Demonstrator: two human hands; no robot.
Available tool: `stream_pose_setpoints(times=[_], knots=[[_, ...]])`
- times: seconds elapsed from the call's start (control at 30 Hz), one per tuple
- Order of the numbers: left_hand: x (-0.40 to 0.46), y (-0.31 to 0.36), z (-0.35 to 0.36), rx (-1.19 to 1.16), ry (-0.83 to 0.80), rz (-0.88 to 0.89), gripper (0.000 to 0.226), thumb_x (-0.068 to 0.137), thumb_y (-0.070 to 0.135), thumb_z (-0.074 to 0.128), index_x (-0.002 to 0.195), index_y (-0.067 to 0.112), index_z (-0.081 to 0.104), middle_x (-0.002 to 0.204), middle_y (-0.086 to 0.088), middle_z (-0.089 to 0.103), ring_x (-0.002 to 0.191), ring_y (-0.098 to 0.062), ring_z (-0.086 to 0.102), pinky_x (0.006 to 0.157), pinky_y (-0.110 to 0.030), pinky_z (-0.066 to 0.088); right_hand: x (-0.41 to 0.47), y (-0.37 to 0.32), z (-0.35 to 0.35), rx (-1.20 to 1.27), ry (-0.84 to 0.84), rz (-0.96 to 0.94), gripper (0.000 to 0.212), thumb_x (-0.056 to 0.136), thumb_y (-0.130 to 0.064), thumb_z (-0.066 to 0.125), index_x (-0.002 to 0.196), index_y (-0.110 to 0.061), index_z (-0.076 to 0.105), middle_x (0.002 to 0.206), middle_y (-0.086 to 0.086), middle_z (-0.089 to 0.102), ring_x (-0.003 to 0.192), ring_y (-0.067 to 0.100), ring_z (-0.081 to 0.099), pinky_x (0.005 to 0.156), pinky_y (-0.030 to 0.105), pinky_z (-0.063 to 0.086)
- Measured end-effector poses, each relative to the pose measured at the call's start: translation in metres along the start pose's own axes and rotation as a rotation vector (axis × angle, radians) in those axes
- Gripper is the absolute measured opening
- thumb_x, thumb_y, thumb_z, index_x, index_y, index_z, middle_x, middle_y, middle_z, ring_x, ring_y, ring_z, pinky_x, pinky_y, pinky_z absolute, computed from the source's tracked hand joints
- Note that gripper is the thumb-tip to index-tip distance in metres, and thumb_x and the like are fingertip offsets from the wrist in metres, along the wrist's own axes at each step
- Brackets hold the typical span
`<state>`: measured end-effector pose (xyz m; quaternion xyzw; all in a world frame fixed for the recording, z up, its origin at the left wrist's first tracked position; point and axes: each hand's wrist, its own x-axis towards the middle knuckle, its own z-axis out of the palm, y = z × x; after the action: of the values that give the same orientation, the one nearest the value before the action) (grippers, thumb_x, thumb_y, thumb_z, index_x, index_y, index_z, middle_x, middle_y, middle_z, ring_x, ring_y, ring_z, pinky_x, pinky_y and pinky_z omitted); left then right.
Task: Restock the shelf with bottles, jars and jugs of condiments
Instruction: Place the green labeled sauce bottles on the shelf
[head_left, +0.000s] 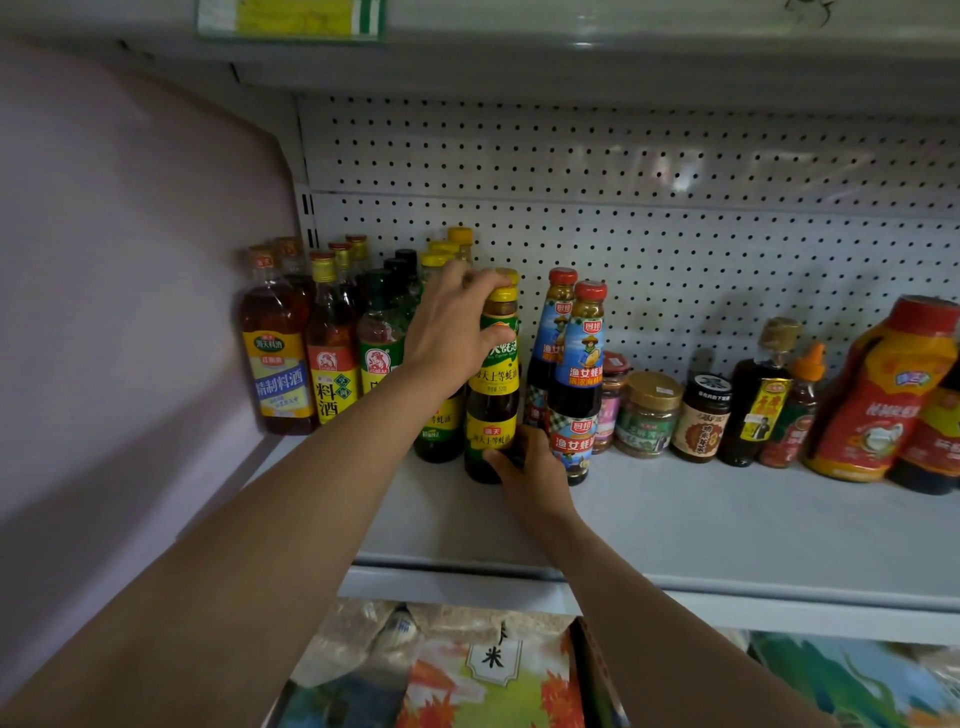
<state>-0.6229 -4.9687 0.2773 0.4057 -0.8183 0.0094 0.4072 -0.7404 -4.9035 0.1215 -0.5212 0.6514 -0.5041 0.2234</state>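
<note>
Left hand (452, 332) on yellow-capped 海天 oyster sauce bottle (493, 395), right hand (524, 462) at base.

1. A shop: a white metal shelf (727, 519) backed by a perforated panel (675, 171).
2. Labelled condiment bottles (332, 338) and jars (649, 413) stand in rows toward the shelf's back edge.
3. Bagged goods (488, 670) fill the tier below.

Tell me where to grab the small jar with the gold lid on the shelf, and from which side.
Grip the gold-lid jar around its wide lid, coming from the front and above. It stands upright and squat, and the pink jar and the dark jar crowd its sides, so only the front and top are free for a hand.
</note>
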Motion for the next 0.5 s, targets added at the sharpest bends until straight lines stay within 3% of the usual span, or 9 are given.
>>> stream_pose_setpoints(times=[0.2, 0.5], knots=[[0.008, -0.002, -0.003, 0.222, 0.023, 0.09, 0.064, 0.081, 0.046, 0.075, 0.138, 0.027, 0.052, 0.136, 0.0, 0.056, 0.123, -0.025, 0.042, 0.096, -0.04, 0.036, 0.002, 0.001, 0.007, -0.009, 0.055, 0.005, 0.047, 0.091, -0.028, 0.073, 0.13, -0.012, 0.05, 0.127, 0.007, 0.065, 0.118, 0.023, 0.06, 0.09, 0.028, 0.046], [0.013, 0.0, 0.001, 0.272, 0.047, 0.106, 0.063, 0.082, 0.043, 0.074, 0.138, 0.024, 0.052, 0.136, -0.001, 0.058, 0.126, -0.026, 0.042, 0.099, -0.04, 0.032, 0.011, 0.002, 0.016, -0.112, 0.103, 0.011, 0.054, 0.093, -0.032, 0.069, 0.136, -0.01, 0.046, 0.131, 0.011, 0.062, 0.119, 0.03, 0.06, 0.093, 0.037, 0.049]])
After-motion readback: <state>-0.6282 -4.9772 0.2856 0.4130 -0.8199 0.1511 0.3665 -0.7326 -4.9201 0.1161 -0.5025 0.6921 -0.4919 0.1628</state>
